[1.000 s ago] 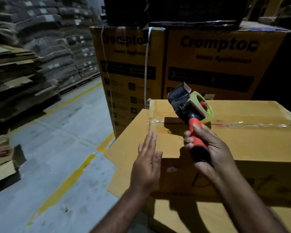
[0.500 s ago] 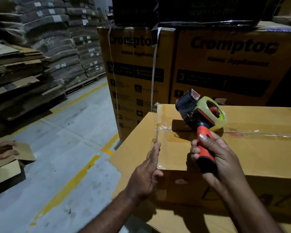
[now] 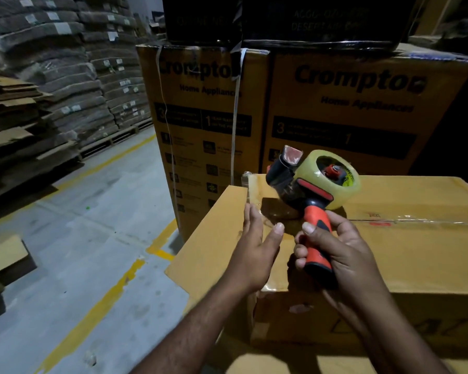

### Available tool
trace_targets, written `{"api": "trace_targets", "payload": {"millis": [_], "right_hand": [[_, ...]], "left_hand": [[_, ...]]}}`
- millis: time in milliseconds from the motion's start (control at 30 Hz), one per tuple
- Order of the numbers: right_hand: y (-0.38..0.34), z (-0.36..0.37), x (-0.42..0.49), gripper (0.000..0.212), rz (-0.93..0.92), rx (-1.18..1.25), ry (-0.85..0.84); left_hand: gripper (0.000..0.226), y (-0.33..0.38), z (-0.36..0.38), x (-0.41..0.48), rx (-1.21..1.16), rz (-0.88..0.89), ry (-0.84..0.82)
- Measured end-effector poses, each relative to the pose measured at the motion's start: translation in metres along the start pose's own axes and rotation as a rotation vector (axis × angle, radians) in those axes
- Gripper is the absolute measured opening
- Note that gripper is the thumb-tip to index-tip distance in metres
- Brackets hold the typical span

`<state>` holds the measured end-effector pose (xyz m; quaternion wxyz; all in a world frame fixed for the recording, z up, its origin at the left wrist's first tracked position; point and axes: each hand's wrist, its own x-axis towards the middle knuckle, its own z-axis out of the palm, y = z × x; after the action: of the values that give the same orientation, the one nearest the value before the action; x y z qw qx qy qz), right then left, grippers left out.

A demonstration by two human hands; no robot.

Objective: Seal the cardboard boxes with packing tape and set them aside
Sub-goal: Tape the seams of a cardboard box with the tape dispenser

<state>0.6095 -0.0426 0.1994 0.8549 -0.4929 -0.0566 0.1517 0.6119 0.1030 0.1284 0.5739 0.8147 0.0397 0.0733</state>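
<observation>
Box: our plain brown cardboard box (image 3: 416, 260) sits right in front of us on more brown cardboard, just in front of 2 big yellow-brown cartons (image 3: 349, 109) printed "Crompton Home Appliances".
Tape: 1 strip of clear packing tape (image 3: 416, 221) runs along the top seam, and its loose end sticks up at the box's far-left corner.
Tape gun: the black tape gun (image 3: 308, 195) with an orange handle and a roll of clear tape is held up just above the box's left end, cutter end pointing up and left.
Right hand: our right hand (image 3: 341, 255) has fingers and thumb wrapped tight round the orange handle.
Left hand: our left hand (image 3: 257, 247) is flat, fingers straight and together, thumb spread, lying against the box's left end where the tape comes over. We can't tell how hard it's pressing.
Around us: grey concrete floor (image 3: 65, 252) with yellow lines on the left, stacked grey sacks (image 3: 65, 63) and piles of flattened cardboard (image 3: 11, 125) further off.
</observation>
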Motion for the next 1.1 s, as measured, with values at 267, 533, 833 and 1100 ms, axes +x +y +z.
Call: {"api": "trace_targets", "payload": {"millis": [267,533,833,1100], "right_hand": [[0.013,0.01,0.014,0.062,0.023,0.001,0.004],[0.014,0.009,0.019,0.06,0.031,0.012,0.064],[0.017,0.01,0.01,0.058,0.03,-0.049,0.062],[0.016,0.009,0.007,0.061,0.006,-0.16,0.073]], "left_hand": [[0.096,-0.017,-0.006,0.015,-0.074,-0.074,-0.016],[0.081,-0.029,-0.034,0.048,0.24,-0.145,-0.063],[0.057,-0.01,-0.031,0.084,0.298,0.143,0.247],[0.07,-0.018,-0.031,0.105,0.14,-0.018,-0.062]]}}
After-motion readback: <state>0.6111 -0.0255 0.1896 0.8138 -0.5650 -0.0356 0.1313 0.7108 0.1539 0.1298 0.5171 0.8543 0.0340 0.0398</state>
